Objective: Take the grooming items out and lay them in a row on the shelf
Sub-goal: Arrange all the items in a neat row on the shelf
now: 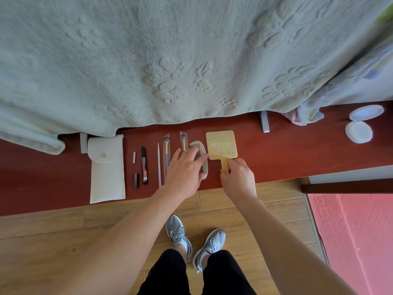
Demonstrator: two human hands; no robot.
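A row of grooming items lies on the red-brown shelf (287,154): a small white stick (134,157), a dark lipstick (135,180), a black tube (144,166), a thin pencil (159,165), two wrapped brushes (166,150) (183,141), a white comb (198,149) and a yellow hand mirror (221,144). An empty white pouch (106,169) lies at the row's left end. My left hand (185,169) rests flat on the comb, fingers spread, covering its lower part. My right hand (238,177) pinches the mirror's handle.
A pale green blanket (170,60) hangs over the shelf's back edge. An open white round compact (361,124) lies at the far right. Below the shelf are a wooden floor (63,226), a pink mat (357,231) and my grey shoes (195,241).
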